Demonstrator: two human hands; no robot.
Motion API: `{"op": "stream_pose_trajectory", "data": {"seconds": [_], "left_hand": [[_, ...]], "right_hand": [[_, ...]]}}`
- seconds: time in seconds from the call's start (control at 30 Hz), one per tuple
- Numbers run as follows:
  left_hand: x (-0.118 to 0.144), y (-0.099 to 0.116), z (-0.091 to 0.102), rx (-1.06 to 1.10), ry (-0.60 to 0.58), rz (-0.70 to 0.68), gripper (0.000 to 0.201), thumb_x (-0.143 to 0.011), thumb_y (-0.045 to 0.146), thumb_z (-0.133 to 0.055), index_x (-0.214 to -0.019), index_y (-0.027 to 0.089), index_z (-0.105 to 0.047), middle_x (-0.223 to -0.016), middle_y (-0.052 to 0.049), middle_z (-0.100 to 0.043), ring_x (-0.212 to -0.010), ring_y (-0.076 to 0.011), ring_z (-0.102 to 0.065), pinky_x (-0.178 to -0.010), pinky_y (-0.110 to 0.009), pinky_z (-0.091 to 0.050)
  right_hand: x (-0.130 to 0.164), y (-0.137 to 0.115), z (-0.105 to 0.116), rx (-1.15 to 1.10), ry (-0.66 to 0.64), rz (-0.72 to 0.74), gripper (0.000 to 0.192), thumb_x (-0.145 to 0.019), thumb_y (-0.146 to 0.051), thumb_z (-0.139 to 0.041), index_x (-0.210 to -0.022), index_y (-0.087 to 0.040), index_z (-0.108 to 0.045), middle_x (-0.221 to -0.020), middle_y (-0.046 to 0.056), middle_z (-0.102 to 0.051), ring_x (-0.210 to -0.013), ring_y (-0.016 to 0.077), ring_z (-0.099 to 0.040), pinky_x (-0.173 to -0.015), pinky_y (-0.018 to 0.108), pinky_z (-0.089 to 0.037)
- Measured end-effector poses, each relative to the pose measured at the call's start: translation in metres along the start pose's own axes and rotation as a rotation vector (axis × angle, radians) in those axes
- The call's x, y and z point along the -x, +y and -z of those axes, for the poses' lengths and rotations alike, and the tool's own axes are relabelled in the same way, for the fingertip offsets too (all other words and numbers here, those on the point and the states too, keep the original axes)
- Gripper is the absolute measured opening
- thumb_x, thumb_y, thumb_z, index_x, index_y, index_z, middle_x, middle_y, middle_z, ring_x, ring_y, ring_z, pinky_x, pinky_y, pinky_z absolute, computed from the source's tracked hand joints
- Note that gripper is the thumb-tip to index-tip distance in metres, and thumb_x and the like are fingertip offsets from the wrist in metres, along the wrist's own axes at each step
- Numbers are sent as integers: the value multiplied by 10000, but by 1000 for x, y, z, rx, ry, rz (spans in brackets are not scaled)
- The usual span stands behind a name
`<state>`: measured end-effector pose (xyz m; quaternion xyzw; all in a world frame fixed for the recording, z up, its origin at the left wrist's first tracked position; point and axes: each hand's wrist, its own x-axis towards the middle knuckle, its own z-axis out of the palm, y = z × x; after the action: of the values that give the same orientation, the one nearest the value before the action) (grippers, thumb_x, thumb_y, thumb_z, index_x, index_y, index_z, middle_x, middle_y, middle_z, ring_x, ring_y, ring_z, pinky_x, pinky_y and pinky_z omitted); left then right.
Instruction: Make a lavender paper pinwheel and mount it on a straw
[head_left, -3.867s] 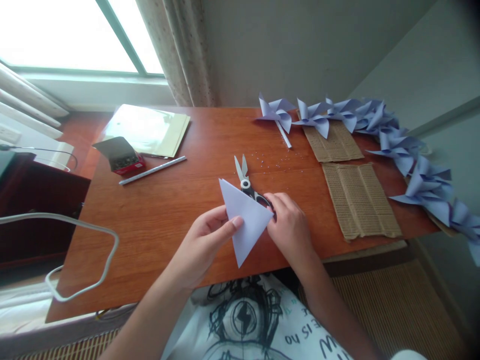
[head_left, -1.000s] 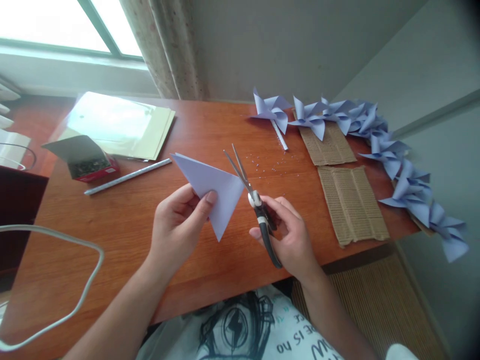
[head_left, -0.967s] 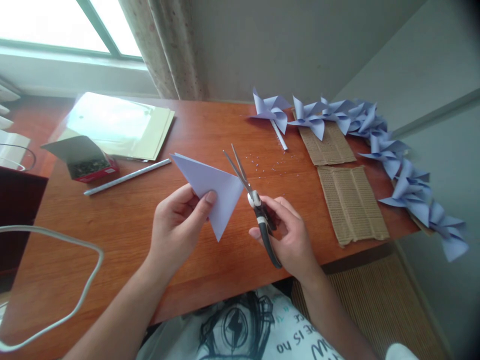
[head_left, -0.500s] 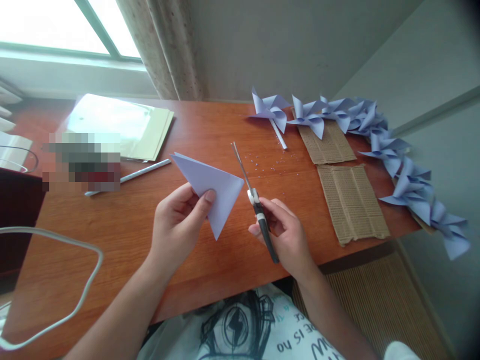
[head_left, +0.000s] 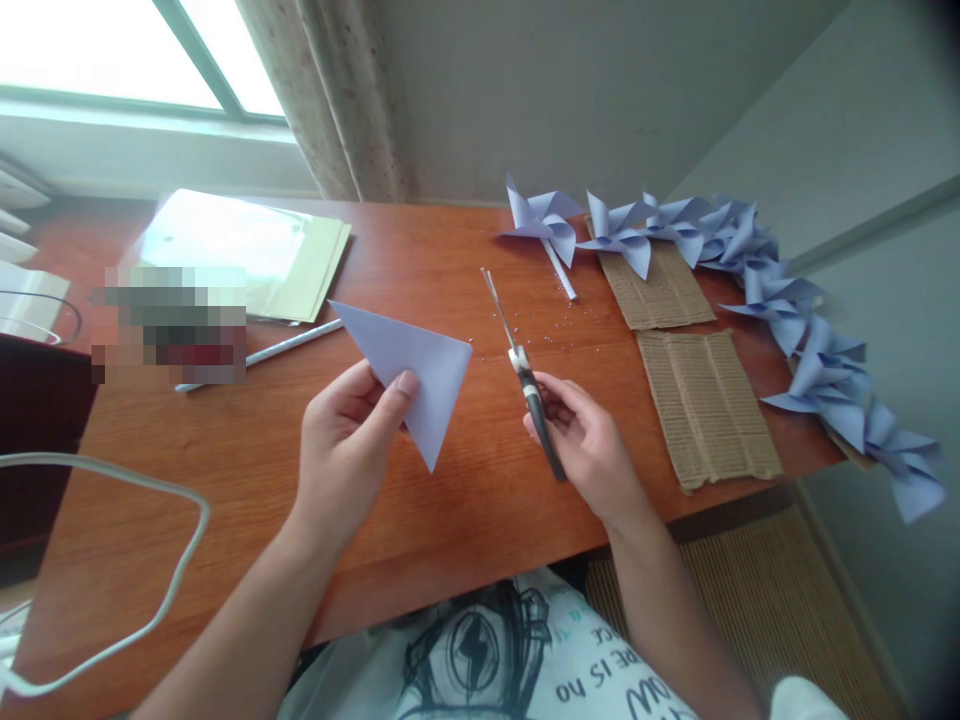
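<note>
A white cable [head_left: 142,560] loops over the near left of the wooden table [head_left: 465,500], running out of view at the left edge. Farther back, a small box [head_left: 171,325] is blurred into squares, so any label is unreadable; a thin white stick [head_left: 289,340] lies beside it, partly behind the folded lilac paper triangle [head_left: 412,365]. The left hand [head_left: 345,445] holds that triangle above the table's middle, thumb on top, fingers beneath and hidden. Just right, apart from the paper, the right hand [head_left: 589,450] curls around the black handles of the scissors [head_left: 525,370], blades together, pointing far. Paper pinwheels [head_left: 750,260] line the right edge over 2 cardboard pieces [head_left: 705,400]. The shirt [head_left: 525,660] reads "IS no", cut off below.
</note>
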<state>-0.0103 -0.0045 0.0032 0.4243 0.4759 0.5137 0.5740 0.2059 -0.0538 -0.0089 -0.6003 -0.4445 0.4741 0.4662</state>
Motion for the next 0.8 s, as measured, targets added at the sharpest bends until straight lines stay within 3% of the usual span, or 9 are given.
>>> {"op": "stream_pose_trajectory", "data": {"seconds": [0.2,0.37,0.6,0.8], "left_hand": [[-3,2,4,56,43,-40,125,-877,295,-734,-963,210,-765,-825,-14,-653,-685,-140,-511,-592,-237,-404],[-4,1,3,66,34,-19,130,-871,293,-735,-971,215,-766,-834,-15,-660,-694,-146,-517,-603,-239,-413],[-3,3,2,51,34,-21,131,-854,313,-742,-886,187,-732,-759,-1,-617,-646,-132,-511,-598,-232,-407],[-4,2,3,65,20,-40,103,-871,305,-729,-881,203,-736,-762,-8,-605,-674,-137,-500,-593,-232,-403]], "right_hand": [[3,7,-3,619,67,267,437,-884,-243,-658,-1316,-193,-608,-1122,115,-665,-982,249,-684,-900,393,-569],[9,7,-27,948,93,311,411,-914,-248,-612,-1320,-184,-602,-1165,141,-684,-1089,304,-658,-936,420,-528],[13,-3,-55,1091,52,299,385,-905,-307,-652,-1280,-219,-632,-1096,108,-712,-1022,292,-630,-795,379,-505],[11,-2,-57,1082,65,286,397,-913,-296,-649,-1299,-206,-633,-1135,110,-712,-1039,291,-629,-853,378,-497]]}}
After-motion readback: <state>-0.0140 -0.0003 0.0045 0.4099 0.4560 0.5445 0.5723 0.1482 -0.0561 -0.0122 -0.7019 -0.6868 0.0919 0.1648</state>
